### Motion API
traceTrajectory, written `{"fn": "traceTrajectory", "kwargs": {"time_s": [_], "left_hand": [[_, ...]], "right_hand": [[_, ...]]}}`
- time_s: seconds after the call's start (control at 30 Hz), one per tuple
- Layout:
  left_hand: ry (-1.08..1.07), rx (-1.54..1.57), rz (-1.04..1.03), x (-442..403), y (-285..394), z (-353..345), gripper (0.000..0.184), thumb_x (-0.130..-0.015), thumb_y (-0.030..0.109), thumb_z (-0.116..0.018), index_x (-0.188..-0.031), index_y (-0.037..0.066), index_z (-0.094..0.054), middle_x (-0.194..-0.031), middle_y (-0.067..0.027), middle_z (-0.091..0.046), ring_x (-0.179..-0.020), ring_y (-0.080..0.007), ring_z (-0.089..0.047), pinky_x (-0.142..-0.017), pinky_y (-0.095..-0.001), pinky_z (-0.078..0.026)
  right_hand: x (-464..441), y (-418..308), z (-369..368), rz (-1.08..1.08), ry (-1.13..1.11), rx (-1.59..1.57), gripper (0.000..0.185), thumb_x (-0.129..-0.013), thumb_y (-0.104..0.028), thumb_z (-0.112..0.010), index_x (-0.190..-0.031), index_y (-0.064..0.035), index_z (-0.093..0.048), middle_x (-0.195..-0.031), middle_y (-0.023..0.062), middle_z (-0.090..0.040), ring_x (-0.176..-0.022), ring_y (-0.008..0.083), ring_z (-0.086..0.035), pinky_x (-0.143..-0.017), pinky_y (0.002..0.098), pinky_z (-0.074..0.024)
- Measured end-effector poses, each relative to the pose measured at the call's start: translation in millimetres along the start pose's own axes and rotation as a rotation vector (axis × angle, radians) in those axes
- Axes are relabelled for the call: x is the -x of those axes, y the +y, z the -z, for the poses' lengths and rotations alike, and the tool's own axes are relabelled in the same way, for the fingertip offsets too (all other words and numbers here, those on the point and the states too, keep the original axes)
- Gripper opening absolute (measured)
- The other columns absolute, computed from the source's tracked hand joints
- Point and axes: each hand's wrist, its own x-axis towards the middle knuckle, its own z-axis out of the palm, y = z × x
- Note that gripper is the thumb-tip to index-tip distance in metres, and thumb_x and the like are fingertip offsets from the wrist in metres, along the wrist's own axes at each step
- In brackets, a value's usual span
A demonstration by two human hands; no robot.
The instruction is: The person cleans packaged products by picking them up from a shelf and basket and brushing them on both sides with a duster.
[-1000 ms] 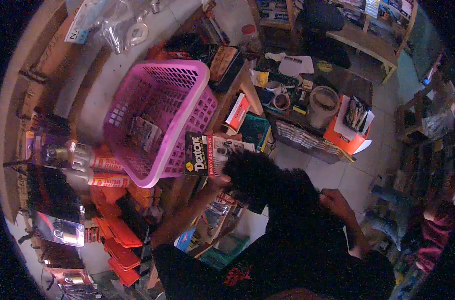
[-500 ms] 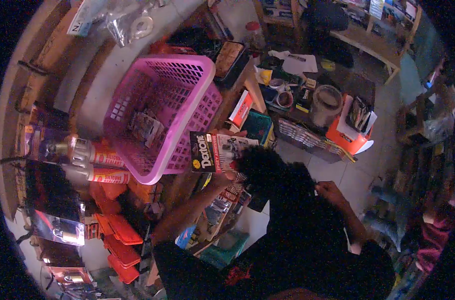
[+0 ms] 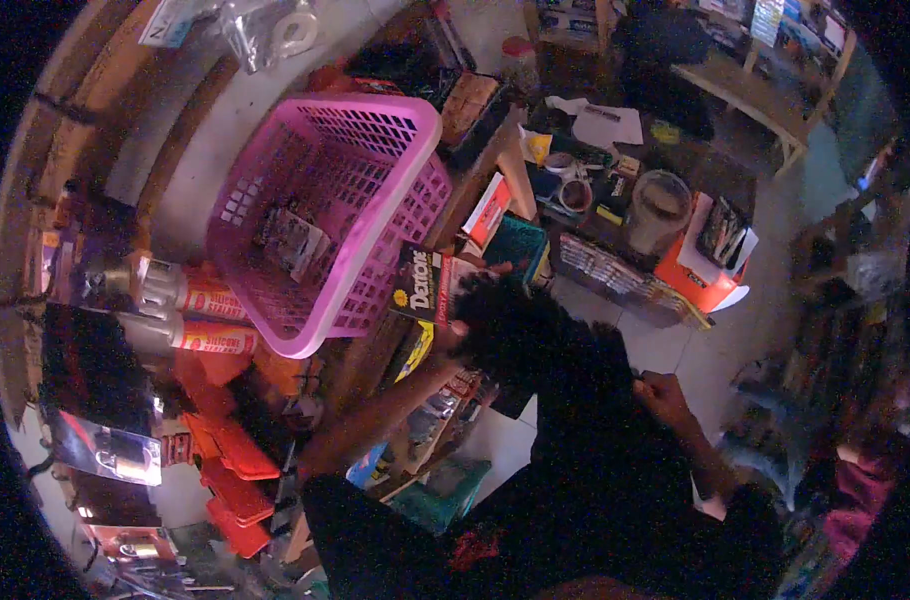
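My left hand (image 3: 451,345) grips a carded pack of Dextone epoxy adhesive (image 3: 427,287), its black and red front facing up. Thumb and fingers lie along the pack's right part, which a dark, hair-like shape (image 3: 525,325) partly covers. Just left of the pack is a pink plastic basket (image 3: 337,310), with small packaged items (image 3: 297,245) lying inside. On the far side of the dark shape, my right hand (image 3: 663,395) is raised with its fingers curled together. Whatever may be between those fingers is too small and dim to make out.
Silicone sealant tubes (image 3: 213,337) and orange-red packages (image 3: 237,480) hang at the left. A low table beyond holds a clear tub (image 3: 660,210), an orange box (image 3: 700,262) and cups (image 3: 573,193). A wooden bench (image 3: 745,100) stands at the back right.
The Dextone pack has tilted and shifted slightly right, and more of it is hidden behind the dark shape. My right hand stays curled at nearly the same place. The view has shifted a little.
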Motion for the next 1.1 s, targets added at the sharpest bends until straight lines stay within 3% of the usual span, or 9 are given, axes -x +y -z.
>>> {"fn": "traceTrajectory", "kwargs": {"time_s": [0.1, 0.23, 0.4, 0.57, 0.67, 0.8, 0.97, 1.07, 1.1], "left_hand": [[-0.002, -0.012, -0.015, -3, 2, 1, 0.082, -0.079, 0.073, -0.030, -0.133, 0.011, -0.035, -0.126, -0.0105, -0.046, -0.111, -0.0284, -0.050, -0.093, -0.0464, -0.041], [-0.017, -0.001, -0.061, -6, 1, 1, 0.083, -0.078, 0.073, -0.029, -0.133, 0.011, -0.035, -0.127, -0.0105, -0.045, -0.111, -0.0286, -0.050, -0.093, -0.0467, -0.041], [-0.053, -0.031, -0.338, -10, 3, -14, 0.085, -0.078, 0.074, -0.029, -0.134, 0.011, -0.034, -0.128, -0.0105, -0.045, -0.112, -0.0289, -0.049, -0.093, -0.0471, -0.041], [-0.257, 0.285, -0.148, -10, 18, -24, 0.083, -0.079, 0.073, -0.028, -0.131, 0.010, -0.038, -0.126, -0.0118, -0.047, -0.112, -0.0302, -0.050, -0.094, -0.0490, -0.041], [-0.215, 0.308, -0.136, -10, 18, -19, 0.076, -0.083, 0.069, -0.029, -0.129, 0.009, -0.041, -0.123, -0.0124, -0.050, -0.112, -0.0298, -0.050, -0.095, -0.0488, -0.040], [-0.077, 0.292, -0.147, -10, 26, -35, 0.068, -0.085, 0.064, -0.033, -0.122, 0.009, -0.049, -0.116, -0.0113, -0.056, -0.106, -0.0285, -0.054, -0.092, -0.0457, -0.043], [-0.157, 0.347, -0.070, -9, 28, -30, 0.065, -0.087, 0.061, -0.034, -0.125, 0.009, -0.047, -0.121, -0.0108, -0.053, -0.110, -0.0289, -0.051, -0.097, -0.0471, -0.037], [-0.151, 0.339, -0.074, -5, 26, -32, 0.064, -0.088, 0.059, -0.032, -0.124, 0.009, -0.048, -0.120, -0.0110, -0.054, -0.109, -0.0284, -0.052, -0.096, -0.0460, -0.039], [-0.161, 0.337, -0.086, -4, 27, -35, 0.062, -0.089, 0.058, -0.032, -0.123, 0.008, -0.049, -0.119, -0.0116, -0.054, -0.108, -0.0280, -0.053, -0.095, -0.0450, -0.040]], "right_hand": [[0, -18, 4, -0.005, 0.016, 0.022, 0.043, -0.086, -0.034, -0.054, -0.059, -0.0026, -0.042, -0.051, -0.0013, -0.035, -0.052, 0.0082, -0.030, -0.045, 0.0307, -0.0263], [8, 45, 24, 0.024, 0.061, 0.243, 0.042, -0.086, -0.032, -0.055, -0.059, -0.0028, -0.043, -0.051, -0.0019, -0.036, -0.051, 0.0071, -0.032, -0.045, 0.0281, -0.0273], [17, 42, 31, -0.049, 0.191, 0.070, 0.042, -0.087, -0.032, -0.055, -0.059, -0.0030, -0.045, -0.051, -0.0018, -0.039, -0.049, 0.0075, -0.036, -0.044, 0.0277, -0.0284], [14, 96, 22, -0.138, 0.242, -0.223, 0.045, -0.089, -0.037, -0.052, -0.058, -0.0038, -0.045, -0.054, -0.0025, -0.043, -0.050, 0.0086, -0.040, -0.045, 0.0285, -0.0298], [5, 59, 5, 0.000, 0.308, 0.352, 0.049, -0.090, -0.041, -0.048, -0.058, -0.0037, -0.044, -0.057, -0.0027, -0.044, -0.054, 0.0093, -0.039, -0.047, 0.0298, -0.0300], [10, -17, -10, -0.254, 0.104, 0.047, 0.051, -0.090, -0.045, -0.046, -0.063, -0.0021, -0.048, -0.058, -0.0020, -0.043, -0.057, 0.0103, -0.038, -0.049, 0.0315, -0.0318], [16, -33, -4, -0.536, -0.168, 0.004, 0.054, -0.089, -0.051, -0.044, -0.069, -0.0020, -0.053, -0.059, -0.0008, -0.046, -0.059, 0.0105, -0.041, -0.055, 0.0305, -0.0366], [16, -61, 14, -0.549, -0.222, -0.030, 0.057, -0.089, -0.054, -0.042, -0.070, -0.0018, -0.054, -0.060, 0.0013, -0.049, -0.059, 0.0124, -0.044, -0.057, 0.0316, -0.0393], [20, -89, 4, -0.594, -0.027, 0.153, 0.058, -0.088, -0.055, -0.042, -0.070, -0.0017, -0.055, -0.060, 0.0021, -0.050, -0.059, 0.0137, -0.045, -0.057, 0.0326, -0.0400]]}}
